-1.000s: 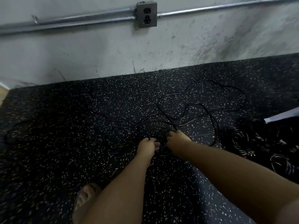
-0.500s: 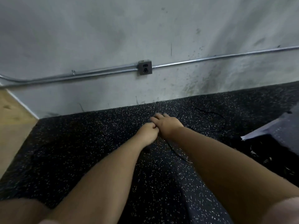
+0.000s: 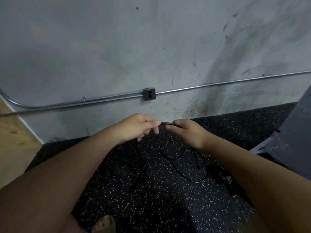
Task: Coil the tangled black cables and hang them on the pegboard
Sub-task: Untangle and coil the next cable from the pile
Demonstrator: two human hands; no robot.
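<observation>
Now: left hand (image 3: 138, 127) pinches the black cable (image 3: 165, 123) between thumb and forefinger, other fingers loosely curled. Right hand (image 3: 188, 132), at 3 o'clock of the left, is curled around the same cable, with a short straight span between the 2. Slack drops toward 6 o'clock and loops on the speckled rubber floor (image 3: 134, 199). Outlet box (image 3: 149, 94) on the wall at 12 o'clock.

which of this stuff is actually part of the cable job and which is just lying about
Job: black cable, pinched between left hand and right hand, with loops trailing on the floor.
Lying about: wall outlet, metal conduit, dark grey object.
</observation>
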